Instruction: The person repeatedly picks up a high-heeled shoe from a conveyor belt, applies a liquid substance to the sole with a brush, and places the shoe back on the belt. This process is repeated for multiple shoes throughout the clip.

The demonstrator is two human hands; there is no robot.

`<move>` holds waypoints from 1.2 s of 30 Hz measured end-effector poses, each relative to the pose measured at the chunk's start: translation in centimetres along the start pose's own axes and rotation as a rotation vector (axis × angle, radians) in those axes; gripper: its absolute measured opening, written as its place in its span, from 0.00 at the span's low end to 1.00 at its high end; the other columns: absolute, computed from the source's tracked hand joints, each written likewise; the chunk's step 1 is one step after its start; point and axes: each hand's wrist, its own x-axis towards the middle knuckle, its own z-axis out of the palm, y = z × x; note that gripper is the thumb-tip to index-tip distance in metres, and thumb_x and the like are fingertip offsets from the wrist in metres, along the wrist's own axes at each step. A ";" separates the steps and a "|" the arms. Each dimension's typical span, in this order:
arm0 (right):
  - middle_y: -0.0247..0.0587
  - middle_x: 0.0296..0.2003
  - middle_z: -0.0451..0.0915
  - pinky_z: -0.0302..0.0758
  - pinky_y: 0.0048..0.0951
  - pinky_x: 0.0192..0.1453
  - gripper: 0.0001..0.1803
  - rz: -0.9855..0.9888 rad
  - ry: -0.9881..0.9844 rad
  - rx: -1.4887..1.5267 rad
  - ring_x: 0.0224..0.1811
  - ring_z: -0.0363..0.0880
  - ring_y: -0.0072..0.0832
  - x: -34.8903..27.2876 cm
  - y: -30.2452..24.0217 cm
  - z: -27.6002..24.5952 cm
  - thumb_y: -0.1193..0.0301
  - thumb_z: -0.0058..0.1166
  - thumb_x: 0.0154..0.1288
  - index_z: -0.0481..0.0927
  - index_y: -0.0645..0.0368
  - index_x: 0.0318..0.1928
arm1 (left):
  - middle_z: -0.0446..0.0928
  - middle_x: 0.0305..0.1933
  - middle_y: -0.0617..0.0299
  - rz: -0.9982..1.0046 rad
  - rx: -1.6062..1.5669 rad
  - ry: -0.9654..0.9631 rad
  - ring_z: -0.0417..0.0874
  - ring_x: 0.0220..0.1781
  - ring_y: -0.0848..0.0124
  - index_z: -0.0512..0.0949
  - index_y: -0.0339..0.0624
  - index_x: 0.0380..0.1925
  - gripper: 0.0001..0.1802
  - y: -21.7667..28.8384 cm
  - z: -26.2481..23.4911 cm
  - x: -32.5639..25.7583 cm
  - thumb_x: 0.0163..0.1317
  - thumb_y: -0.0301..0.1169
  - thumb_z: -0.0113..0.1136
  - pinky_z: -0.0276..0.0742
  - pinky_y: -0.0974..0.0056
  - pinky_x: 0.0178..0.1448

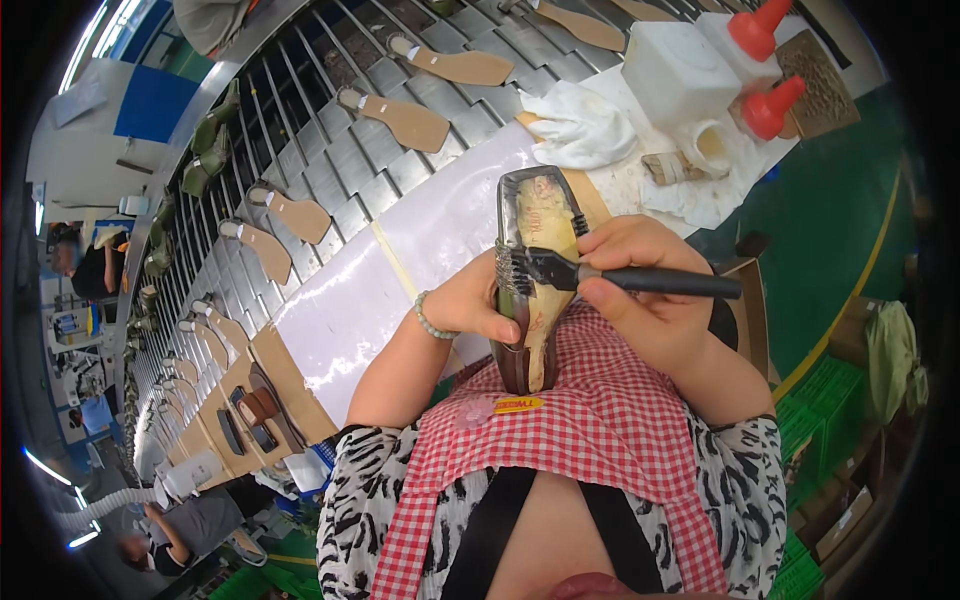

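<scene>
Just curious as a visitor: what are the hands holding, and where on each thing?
The left hand grips the upturned shoe by its side; the right hand holds the brush by its black handle.

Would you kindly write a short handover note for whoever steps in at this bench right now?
Left hand: grips the upturned shoe, braced against the checked apron.
Right hand: holds the black brush, bristles on the shoe's left edge.
Glue bottles and white cloth are on the bench; insoles lie on the conveyor.
Done: brushing in hand, extent unclear.
Left: the unbrushed remainder.
</scene>
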 end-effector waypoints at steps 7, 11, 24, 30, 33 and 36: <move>0.45 0.36 0.80 0.74 0.24 0.43 0.09 0.263 -0.204 0.239 0.38 0.79 0.27 -0.8 -1.2 -0.7 0.81 0.64 0.53 0.78 0.66 0.36 | 0.76 0.51 0.57 0.014 -0.038 0.013 0.77 0.50 0.69 0.68 0.34 0.57 0.53 -0.1 0.6 0.0 0.33 0.51 0.80 0.74 0.65 0.53; 0.43 0.37 0.79 0.72 0.21 0.41 0.08 0.178 0.004 0.223 0.38 0.78 0.23 -0.1 -0.9 -1.1 0.82 0.62 0.54 0.78 0.65 0.35 | 0.75 0.51 0.59 -0.089 -0.028 -0.066 0.75 0.51 0.71 0.68 0.34 0.58 0.53 0.3 0.6 -0.2 0.33 0.51 0.79 0.71 0.66 0.56; 0.43 0.33 0.80 0.72 0.24 0.39 0.08 0.094 -0.077 0.028 0.36 0.78 0.26 0.9 -1.0 -1.7 0.81 0.64 0.51 0.79 0.64 0.33 | 0.74 0.53 0.58 -0.026 0.037 -0.101 0.74 0.53 0.69 0.66 0.33 0.59 0.54 0.0 0.5 0.2 0.35 0.51 0.79 0.71 0.65 0.56; 0.50 0.38 0.79 0.71 0.27 0.47 0.10 0.174 -0.257 0.117 0.42 0.77 0.30 0.2 -1.3 -2.5 0.79 0.64 0.52 0.78 0.65 0.36 | 0.73 0.55 0.59 -0.014 -0.071 -0.033 0.73 0.55 0.70 0.65 0.33 0.61 0.58 -1.7 0.1 0.1 0.35 0.59 0.76 0.70 0.65 0.59; 0.50 0.41 0.79 0.72 0.27 0.48 0.11 0.273 -0.071 0.271 0.43 0.76 0.29 0.1 -0.9 -3.3 0.78 0.63 0.53 0.78 0.65 0.38 | 0.76 0.51 0.57 -0.017 -0.116 -0.022 0.77 0.51 0.69 0.68 0.34 0.58 0.57 -3.0 -0.7 0.5 0.34 0.65 0.73 0.73 0.64 0.55; 0.48 0.42 0.78 0.71 0.26 0.50 0.11 0.179 0.070 0.112 0.43 0.76 0.26 0.0 -0.6 -4.7 0.78 0.62 0.55 0.77 0.65 0.39 | 0.78 0.48 0.56 0.036 -0.227 -0.033 0.79 0.49 0.67 0.69 0.35 0.56 0.55 -4.2 -1.4 0.8 0.34 0.65 0.72 0.76 0.64 0.51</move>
